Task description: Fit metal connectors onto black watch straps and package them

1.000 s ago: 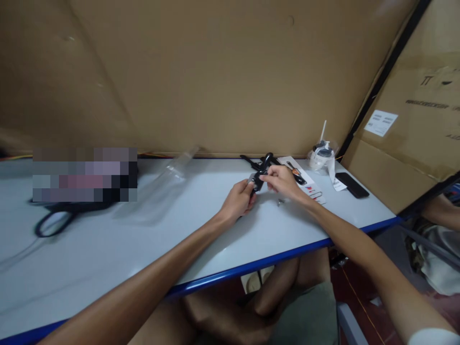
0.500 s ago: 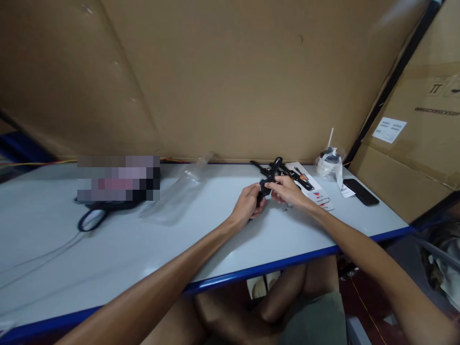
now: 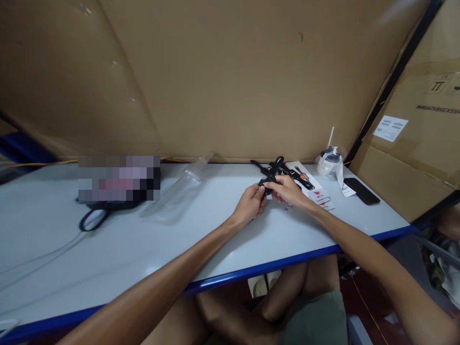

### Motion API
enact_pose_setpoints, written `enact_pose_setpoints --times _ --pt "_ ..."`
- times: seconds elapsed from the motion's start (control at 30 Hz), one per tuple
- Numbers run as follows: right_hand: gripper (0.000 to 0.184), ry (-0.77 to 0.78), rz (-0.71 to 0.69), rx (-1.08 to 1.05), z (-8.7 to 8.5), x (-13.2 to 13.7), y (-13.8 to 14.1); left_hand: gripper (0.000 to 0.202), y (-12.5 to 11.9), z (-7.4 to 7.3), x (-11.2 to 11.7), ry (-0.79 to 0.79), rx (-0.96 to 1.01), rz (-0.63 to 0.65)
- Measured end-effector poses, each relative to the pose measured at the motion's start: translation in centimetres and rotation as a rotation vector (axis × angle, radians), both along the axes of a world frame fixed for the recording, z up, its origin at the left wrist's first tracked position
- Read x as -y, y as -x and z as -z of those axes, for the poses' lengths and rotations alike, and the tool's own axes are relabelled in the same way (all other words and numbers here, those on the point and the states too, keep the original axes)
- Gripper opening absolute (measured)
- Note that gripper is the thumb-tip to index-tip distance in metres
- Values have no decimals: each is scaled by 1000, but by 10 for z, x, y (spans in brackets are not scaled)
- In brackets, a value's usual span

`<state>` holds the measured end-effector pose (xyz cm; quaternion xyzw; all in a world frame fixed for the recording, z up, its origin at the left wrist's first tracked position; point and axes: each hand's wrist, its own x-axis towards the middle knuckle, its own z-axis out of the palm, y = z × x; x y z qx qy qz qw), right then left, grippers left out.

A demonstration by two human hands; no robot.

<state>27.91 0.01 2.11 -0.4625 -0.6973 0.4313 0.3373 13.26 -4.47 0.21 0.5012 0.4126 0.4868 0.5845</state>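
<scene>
Both hands are together over the right half of the table. My left hand (image 3: 249,205) is closed around the lower end of a black tool with a glossy handle (image 3: 279,164), its thumb pressed against the dark part. My right hand (image 3: 288,190) pinches the same tool from the right, near its middle. The tool tilts up and away, and the hands hide much of it, so I cannot tell its exact kind. Just behind lie several black-handled tools (image 3: 304,181), partly on a printed white card (image 3: 312,173). A small metal piece (image 3: 288,207) shows below my right hand.
A clear plastic bag (image 3: 176,191) lies left of the hands. Farther left sits a blurred-out item (image 3: 118,179) with a black loop (image 3: 94,219). At right are a bagged cup with a straw (image 3: 329,158) and a black phone (image 3: 362,191). Cardboard (image 3: 230,86) walls the back.
My left fingers and thumb have shifted slightly on the black tool and cover more of its lower end. My right hand keeps nearly the same place.
</scene>
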Motion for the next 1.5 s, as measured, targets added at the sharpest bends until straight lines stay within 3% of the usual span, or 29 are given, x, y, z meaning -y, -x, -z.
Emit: enact_pose_setpoints --times 0.2,0.33,0.53,0.63,0.8,1.03,1.17,1.37,1.5 --pt "39 -167 18 105 -8 -1 -8 21 0 -3 2 8 -3 -48" --pt "30 -313 20 357 -22 -8 -32 21 -1 -5 2 47 25 -86" --pt "15 -249 -64 416 -36 -18 -63 23 0 -7 3 101 72 -91" --pt "4 -164 -247 524 -42 -15 -69 23 0 -8 2 109 70 -99" --pt "22 -112 -486 781 -44 -5 -67 21 0 -8 2 125 61 -109" --pt "17 -307 -469 842 -32 8 -42 24 2 -6 1 125 83 -88" --pt "19 -323 -406 740 -31 7 -38 23 1 -7 2 113 50 -85" --pt "10 110 -420 111 -47 1 -48 21 -2 -13 6 116 -20 -79" --pt "20 184 -364 -58 -48 0 -48 22 -3 -15 6 131 -36 -71"
